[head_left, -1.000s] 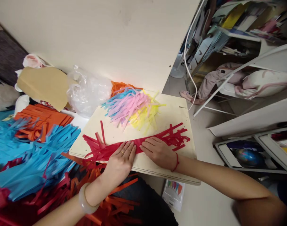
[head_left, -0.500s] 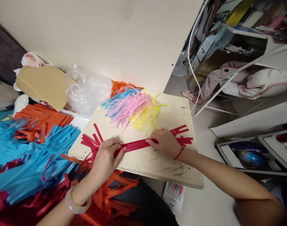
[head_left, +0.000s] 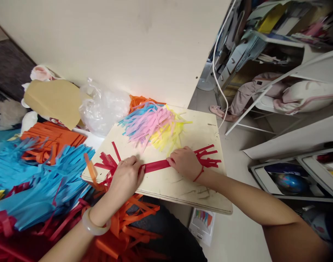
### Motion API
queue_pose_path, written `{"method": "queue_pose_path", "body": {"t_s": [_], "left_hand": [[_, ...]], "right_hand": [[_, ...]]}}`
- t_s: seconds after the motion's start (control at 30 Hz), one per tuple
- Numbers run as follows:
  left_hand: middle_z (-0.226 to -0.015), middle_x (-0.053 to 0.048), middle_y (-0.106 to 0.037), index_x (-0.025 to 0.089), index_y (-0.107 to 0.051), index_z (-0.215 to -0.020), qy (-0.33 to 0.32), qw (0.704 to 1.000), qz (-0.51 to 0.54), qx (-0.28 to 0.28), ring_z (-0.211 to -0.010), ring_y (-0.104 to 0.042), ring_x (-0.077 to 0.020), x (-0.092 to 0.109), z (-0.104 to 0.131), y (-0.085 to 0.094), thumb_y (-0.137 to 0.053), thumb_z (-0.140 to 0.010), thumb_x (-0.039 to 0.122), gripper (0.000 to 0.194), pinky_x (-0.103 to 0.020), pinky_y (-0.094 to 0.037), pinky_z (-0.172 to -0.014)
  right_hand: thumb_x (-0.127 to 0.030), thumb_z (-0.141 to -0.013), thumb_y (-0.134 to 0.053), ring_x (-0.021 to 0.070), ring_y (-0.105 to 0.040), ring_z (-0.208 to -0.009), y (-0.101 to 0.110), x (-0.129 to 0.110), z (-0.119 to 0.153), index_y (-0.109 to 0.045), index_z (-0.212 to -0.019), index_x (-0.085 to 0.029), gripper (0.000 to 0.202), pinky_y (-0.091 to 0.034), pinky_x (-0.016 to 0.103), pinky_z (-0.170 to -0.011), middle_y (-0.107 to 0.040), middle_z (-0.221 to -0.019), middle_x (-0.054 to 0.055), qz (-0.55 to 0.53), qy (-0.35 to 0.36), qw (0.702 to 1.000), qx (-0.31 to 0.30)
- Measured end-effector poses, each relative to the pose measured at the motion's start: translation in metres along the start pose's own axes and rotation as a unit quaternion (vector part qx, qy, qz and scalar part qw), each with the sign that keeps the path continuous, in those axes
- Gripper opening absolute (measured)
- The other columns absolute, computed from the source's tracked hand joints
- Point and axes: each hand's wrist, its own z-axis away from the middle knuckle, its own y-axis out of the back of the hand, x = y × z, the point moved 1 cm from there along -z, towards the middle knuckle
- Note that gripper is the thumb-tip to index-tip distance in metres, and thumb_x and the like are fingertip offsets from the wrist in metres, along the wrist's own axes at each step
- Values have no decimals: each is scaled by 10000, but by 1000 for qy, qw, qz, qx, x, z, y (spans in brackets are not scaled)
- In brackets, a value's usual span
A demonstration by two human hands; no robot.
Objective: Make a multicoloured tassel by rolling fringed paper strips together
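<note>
A red paper tassel (head_left: 156, 166) lies across the small wooden board (head_left: 166, 189), its middle a flat folded band and its cut strips fanning out at both ends. My left hand (head_left: 127, 177) grips the band near its left end, thumb and fingers pinched together. On the right part of the band rests my right hand (head_left: 184, 163), fingers curled and closed on it. Fringes show beyond both hands. Just behind, pink tassel strips (head_left: 152, 123) lie with yellow strips (head_left: 172, 134), some blue ones and an orange bundle (head_left: 141, 102).
Blue fringed paper (head_left: 54, 182) and orange fringed paper (head_left: 51, 140) are heaped at left, beside a clear plastic bag (head_left: 103, 109) and brown paper (head_left: 53, 102). More orange strips (head_left: 130, 225) hang over my lap. A white cable (head_left: 216, 72) runs down behind the board. Another person's foot (head_left: 218, 111) shows at right.
Both hands keep their hold on the red tassel. My left hand has shifted slightly to the right along the band, so the bare stretch between the hands is shorter. The view has moved a little.
</note>
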Motion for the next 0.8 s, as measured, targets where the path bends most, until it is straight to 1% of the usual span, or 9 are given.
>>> {"method": "queue_pose_path", "body": {"t_s": [0.13, 0.2, 0.27, 0.33, 0.4, 0.47, 0.6, 0.7, 0.8], "left_hand": [[-789, -82, -571, 132, -615, -813, -21, 998, -51, 28, -712, -548, -213, 0, 2, -2, -453, -911, 210, 205, -360, -469, -698], [-934, -114, -626, 132, -633, -933, -73, 995, -56, 49, -854, -573, -237, -1, 4, -2, -454, -915, 179, 186, -388, -460, -774], [-1091, -103, -647, 175, -632, -1062, -148, 986, -55, 59, -1006, -555, -252, -1, 4, -1, -457, -920, 156, 226, -445, -414, -894], [-1125, -64, -666, 215, -630, -1115, -198, 977, -56, 57, -1071, -538, -252, -1, 4, 0, -458, -923, 146, 266, -498, -342, -987], [-1067, -44, -694, 214, -647, -1099, -213, 974, -62, 50, -1077, -545, -250, 1, 4, 2, -462, -916, 129, 273, -523, -299, -1035], [-1058, -48, -702, 199, -662, -1083, -217, 973, -72, 45, -1092, -548, -266, 3, 4, 4, -491, -897, 133, 261, -547, -281, -1060], [-1059, -65, -704, 174, -677, -1059, -213, 972, -86, 56, -1101, -557, -291, 9, 4, 10, -546, -877, 197, 225, -589, -285, -1075], [-963, -68, -707, 163, -690, -930, -229, 964, -122, 58, -1096, -562, -284, 17, -1, 14, -509, -897, 161, 184, -614, -259, -1097], [-833, -80, -685, 139, -663, -797, -245, 953, -176, 35, -1021, -583, -275, 28, -8, 16, -474, -886, 90, 214, -645, -226, -1112]], "right_hand": [[-253, -952, -429, 202, -622, -822, 0, 0, -3, -681, -785, -130, 326, -307, 348, -727, -711, -853, 85, 22, 1, 1000, 0], [-244, -956, -420, 212, -623, -813, -1, 0, -4, -677, -778, -128, 333, -325, 356, -724, -707, -832, 94, 33, 0, 999, 13], [-222, -953, -417, 231, -620, -832, -3, -3, -3, -673, -803, -117, 314, -351, 373, -742, -699, -839, 114, 47, 3, 997, 60], [-183, -953, -400, 251, -607, -956, -8, -11, 2, -669, -942, -104, 281, -372, 408, -835, -695, -971, 140, 56, 63, 987, 134], [-166, -958, -375, 252, -531, -1164, -16, -21, 12, -604, -1168, -94, 319, -332, 444, -988, -636, -1202, 149, 52, 162, 966, 195], [-195, -964, -373, 236, -407, -1322, -26, -28, 24, -485, -1332, -80, 402, -261, 457, -1093, -526, -1378, 133, 40, 232, 950, 208], [-265, -964, -401, 247, -351, -1376, -37, -15, 44, -457, -1365, -71, 449, -259, 485, -1119, -458, -1443, 132, 50, 222, 959, 166], [-249, -968, -413, 242, -424, -1327, -33, 4, 50, -533, -1303, -106, 384, -252, 490, -1124, -523, -1387, 127, 70, 197, 964, 166], [-263, -959, -460, 240, -500, -1239, -23, 10, 43, -628, -1150, -130, 287, -254, 487, -1111, -637, -1238, 108, 63, 187, 962, 186]]}}
